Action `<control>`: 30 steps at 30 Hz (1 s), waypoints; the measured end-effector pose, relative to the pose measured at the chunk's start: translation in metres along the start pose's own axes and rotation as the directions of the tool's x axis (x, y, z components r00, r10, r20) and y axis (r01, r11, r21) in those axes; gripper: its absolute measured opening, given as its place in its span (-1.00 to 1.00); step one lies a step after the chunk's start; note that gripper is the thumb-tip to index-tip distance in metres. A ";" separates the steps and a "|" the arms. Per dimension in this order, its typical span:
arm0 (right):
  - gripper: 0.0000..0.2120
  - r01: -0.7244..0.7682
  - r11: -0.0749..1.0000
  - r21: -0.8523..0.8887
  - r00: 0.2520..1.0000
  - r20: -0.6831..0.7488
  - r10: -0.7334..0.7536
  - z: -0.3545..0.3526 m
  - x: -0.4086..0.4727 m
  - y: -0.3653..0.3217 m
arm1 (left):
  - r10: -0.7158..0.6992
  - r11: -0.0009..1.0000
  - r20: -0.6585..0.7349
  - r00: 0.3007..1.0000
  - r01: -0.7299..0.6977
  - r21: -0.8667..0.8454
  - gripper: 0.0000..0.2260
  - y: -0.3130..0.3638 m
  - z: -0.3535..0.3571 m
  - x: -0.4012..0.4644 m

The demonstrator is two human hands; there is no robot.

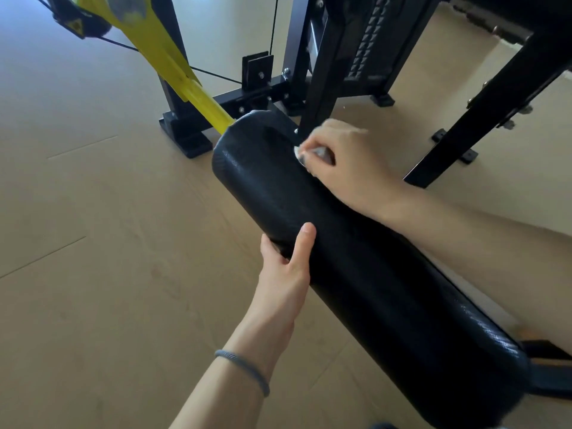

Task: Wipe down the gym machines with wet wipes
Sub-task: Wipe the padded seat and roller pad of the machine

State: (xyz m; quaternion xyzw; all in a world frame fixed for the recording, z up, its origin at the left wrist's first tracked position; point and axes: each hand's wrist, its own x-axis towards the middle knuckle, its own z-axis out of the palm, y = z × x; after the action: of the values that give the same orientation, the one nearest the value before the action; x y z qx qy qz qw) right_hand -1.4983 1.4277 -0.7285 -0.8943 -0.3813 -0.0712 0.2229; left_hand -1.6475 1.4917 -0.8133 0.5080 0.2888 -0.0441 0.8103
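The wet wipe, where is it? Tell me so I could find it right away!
Find the long black roller pad crossing the middle of the picture. Near its far end, the right hand presses down on it. The wet wipe is the small white scrap bunched in that hand's fingers, the only white thing against the black pad.

One camera — worn on the head — looks forward and down, very close above the black roller pad (356, 258).
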 end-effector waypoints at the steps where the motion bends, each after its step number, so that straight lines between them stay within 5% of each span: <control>1: -0.84 -0.025 1.000 0.001 1.000 0.000 0.025 -0.011 -0.023 0.005 | -0.001 1.000 0.020 1.000 0.000 0.007 -0.36 0.000 -0.002 0.001; 5: -0.88 -0.101 0.994 0.049 0.994 0.042 0.099 -0.032 -0.060 0.012 | -0.004 1.000 0.090 0.996 0.007 -0.024 -0.38 -0.004 -0.010 0.009; 8: -0.85 0.019 0.999 0.034 1.000 0.017 -0.020 -0.006 -0.008 -0.001 | -0.001 0.998 0.132 0.991 0.008 -0.055 -0.49 -0.012 -0.011 0.009; 14: -0.84 0.101 0.995 -0.003 0.995 0.011 -0.101 0.015 0.024 -0.019 | 0.007 1.000 0.087 0.996 -0.005 -0.023 -0.14 -0.024 -0.021 0.009; 21: -0.87 0.058 0.998 -0.030 0.996 0.063 -0.056 -0.038 -0.092 -0.001 | 0.220 0.951 -0.086 0.972 -0.194 0.239 -0.49 -0.007 -0.020 0.007; 26: -0.84 0.149 0.987 -0.056 0.988 0.039 -0.147 0.013 0.023 -0.020 | 0.193 0.967 -0.108 0.975 -0.171 0.187 -0.44 -0.005 -0.004 0.006; 30: -0.80 0.280 0.915 -0.289 0.955 0.182 -0.235 0.051 0.094 -0.054 | 0.068 0.992 -0.027 0.997 -0.065 0.107 -0.20 -0.003 -0.001 0.011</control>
State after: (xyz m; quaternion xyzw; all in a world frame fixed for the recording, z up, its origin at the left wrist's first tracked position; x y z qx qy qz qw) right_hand -1.4735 1.5454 -0.7275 -0.8628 -0.4950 -0.0949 0.0398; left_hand -1.6399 1.4935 -0.8221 0.5602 0.2815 -0.0243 0.7787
